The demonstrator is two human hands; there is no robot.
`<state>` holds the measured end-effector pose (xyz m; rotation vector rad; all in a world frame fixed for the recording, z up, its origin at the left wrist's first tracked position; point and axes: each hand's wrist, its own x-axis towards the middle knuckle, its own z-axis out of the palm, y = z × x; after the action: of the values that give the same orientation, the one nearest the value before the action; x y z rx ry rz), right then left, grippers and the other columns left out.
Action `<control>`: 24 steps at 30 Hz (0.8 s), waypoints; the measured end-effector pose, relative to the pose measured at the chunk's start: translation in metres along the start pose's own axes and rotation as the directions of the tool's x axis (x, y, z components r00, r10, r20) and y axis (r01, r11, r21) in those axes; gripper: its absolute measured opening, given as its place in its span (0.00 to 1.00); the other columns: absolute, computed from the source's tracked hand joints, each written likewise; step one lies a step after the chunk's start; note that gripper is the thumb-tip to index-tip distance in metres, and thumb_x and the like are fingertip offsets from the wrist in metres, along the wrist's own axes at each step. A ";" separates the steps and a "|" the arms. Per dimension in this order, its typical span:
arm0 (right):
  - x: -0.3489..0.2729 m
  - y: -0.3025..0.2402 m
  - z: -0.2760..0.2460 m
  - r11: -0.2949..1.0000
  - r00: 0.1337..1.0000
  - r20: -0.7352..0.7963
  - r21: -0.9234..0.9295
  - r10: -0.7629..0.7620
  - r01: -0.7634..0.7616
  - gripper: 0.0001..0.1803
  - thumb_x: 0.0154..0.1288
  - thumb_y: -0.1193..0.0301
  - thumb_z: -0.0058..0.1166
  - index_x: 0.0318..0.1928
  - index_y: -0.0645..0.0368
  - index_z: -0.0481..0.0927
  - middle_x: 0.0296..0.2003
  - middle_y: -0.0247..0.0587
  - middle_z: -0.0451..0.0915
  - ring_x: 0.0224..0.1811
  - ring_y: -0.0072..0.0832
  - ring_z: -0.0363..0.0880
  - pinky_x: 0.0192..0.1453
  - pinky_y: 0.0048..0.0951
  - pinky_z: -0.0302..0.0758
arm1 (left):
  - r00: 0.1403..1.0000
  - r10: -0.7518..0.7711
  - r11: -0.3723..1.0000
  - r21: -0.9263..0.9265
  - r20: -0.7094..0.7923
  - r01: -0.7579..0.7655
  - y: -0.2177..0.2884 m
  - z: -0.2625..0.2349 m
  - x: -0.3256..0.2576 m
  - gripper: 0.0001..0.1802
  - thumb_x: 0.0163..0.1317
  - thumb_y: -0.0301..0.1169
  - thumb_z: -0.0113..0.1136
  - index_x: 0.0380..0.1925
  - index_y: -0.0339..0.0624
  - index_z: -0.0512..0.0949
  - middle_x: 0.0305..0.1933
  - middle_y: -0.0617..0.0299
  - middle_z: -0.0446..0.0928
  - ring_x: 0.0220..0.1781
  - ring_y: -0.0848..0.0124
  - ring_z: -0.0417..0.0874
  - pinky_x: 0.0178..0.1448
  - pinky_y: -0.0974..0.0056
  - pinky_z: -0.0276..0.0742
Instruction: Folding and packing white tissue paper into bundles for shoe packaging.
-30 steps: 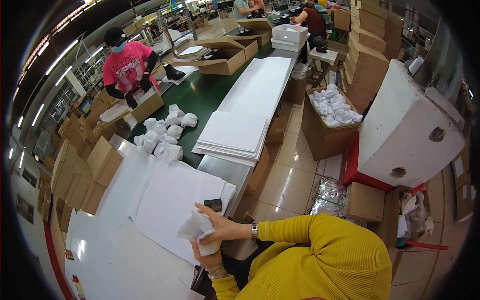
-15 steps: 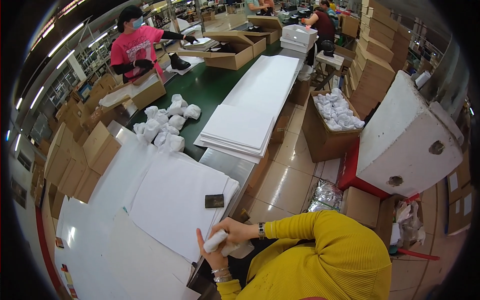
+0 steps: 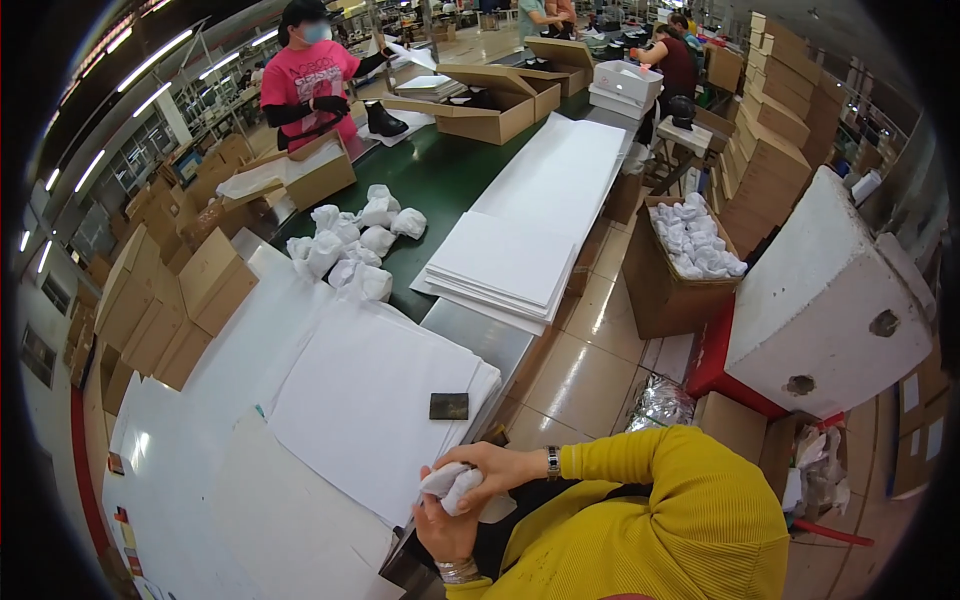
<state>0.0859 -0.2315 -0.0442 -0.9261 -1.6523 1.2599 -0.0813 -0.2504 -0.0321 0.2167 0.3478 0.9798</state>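
Observation:
Both hands are together at the near edge of the table, around a crumpled wad of white paper [image 3: 452, 484]. My right hand [image 3: 500, 466], with a watch at the wrist, grips the wad from above and the right. From below and the left, my left hand [image 3: 445, 532] is closed against the wad. A stack of flat white paper sheets [image 3: 370, 400] lies just beyond the hands. On its right edge rests a small dark block [image 3: 449, 406]. Part of the left fingers is hidden behind the wad.
White paper balls [image 3: 345, 245] are piled on the green conveyor [image 3: 440, 200], beside a longer sheet stack [image 3: 505, 255]. More fill a carton [image 3: 680, 300] at right. Brown boxes [image 3: 180, 310] stand left. A co-worker in pink [image 3: 305, 85] stands across the conveyor near a black boot [image 3: 383, 120].
My left fingers, stretched out before, have folded in around the wad, and my right hand has come over it. The co-worker has raised a white sheet. The whole view has shifted slightly.

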 end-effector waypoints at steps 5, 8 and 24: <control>-0.003 0.002 0.014 0.996 0.982 -0.169 0.025 0.083 -0.080 0.25 0.59 0.54 0.59 0.49 0.60 0.74 0.37 0.43 0.79 0.40 0.27 0.78 0.44 0.28 0.74 | 0.995 0.089 0.707 0.700 0.044 -0.095 0.013 -0.025 0.007 0.41 0.47 0.18 0.65 0.62 0.37 0.58 0.54 0.53 0.70 0.55 0.64 0.74 0.57 0.62 0.73; -0.004 0.007 0.018 0.999 0.966 -0.253 -0.013 0.045 -0.050 0.21 0.62 0.56 0.56 0.41 0.62 0.77 0.30 0.42 0.80 0.33 0.26 0.79 0.38 0.27 0.74 | 0.967 0.244 0.774 0.615 -0.073 -0.149 -0.004 -0.025 0.009 0.20 0.53 0.20 0.63 0.46 0.34 0.72 0.45 0.58 0.75 0.44 0.70 0.79 0.46 0.67 0.78; -0.020 0.026 0.028 0.818 0.886 -0.099 -0.350 0.452 -0.457 0.28 0.65 0.44 0.40 0.37 0.58 0.77 0.32 0.53 0.81 0.30 0.47 0.81 0.34 0.42 0.77 | 0.982 0.016 0.673 0.728 -0.188 0.129 -0.017 -0.067 -0.008 0.14 0.62 0.34 0.59 0.35 0.30 0.76 0.32 0.59 0.78 0.29 0.70 0.80 0.30 0.66 0.78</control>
<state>0.0694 -0.2537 -0.0767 -1.6347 -1.7483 1.2618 -0.0981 -0.2648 -0.0980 0.8645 0.9199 0.7469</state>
